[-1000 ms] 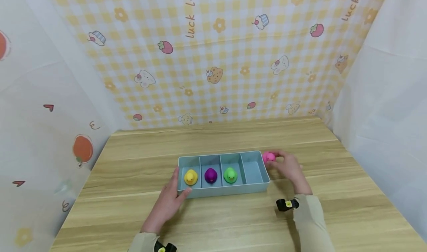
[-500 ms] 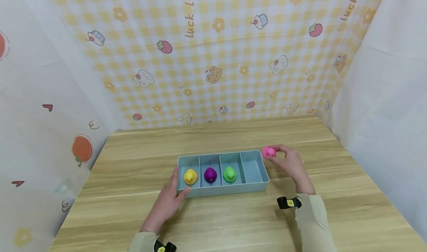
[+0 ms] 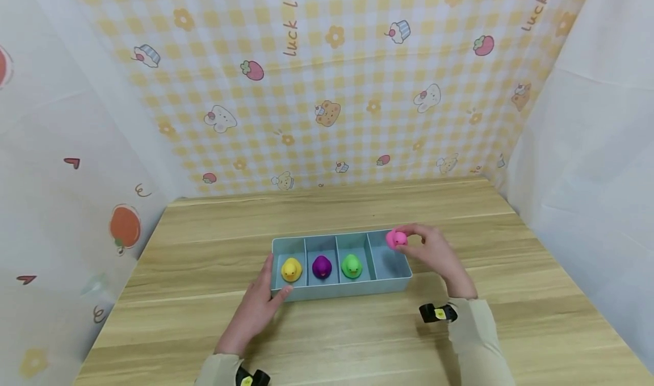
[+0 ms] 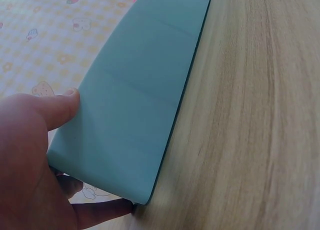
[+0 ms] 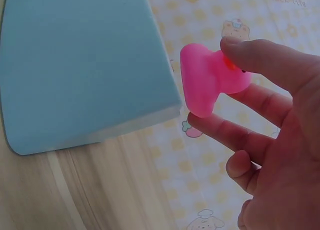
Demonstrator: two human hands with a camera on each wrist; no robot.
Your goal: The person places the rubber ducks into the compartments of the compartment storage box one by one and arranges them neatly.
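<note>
A blue-green divided box [image 3: 342, 291] lies lengthwise on the table. A yellow rubber duck [image 3: 292, 269], a purple rubber duck [image 3: 322, 267] and a green rubber duck [image 3: 351, 266] sit in its first three compartments from the left. My left hand [image 3: 252, 309] grips the left end of the box, thumb over the front rim and fingers along the end wall. Above the rightmost compartment, by its back right rim, my right hand [image 3: 435, 254] holds a pink rubber duck [image 3: 396, 239]. In the right wrist view the thumb and fingers pinch this duck [image 5: 202, 80], apart from the tabletop.
The wooden table [image 3: 327, 340] extends around the box on every side. A yellow checked cloth [image 3: 306, 91] hangs behind it, and pale cloths [image 3: 587, 147] close in the left and right sides.
The pink duck has risen from beside the box's right end and moved left over the rightmost compartment with my right hand. My left hand has stayed on the box.
</note>
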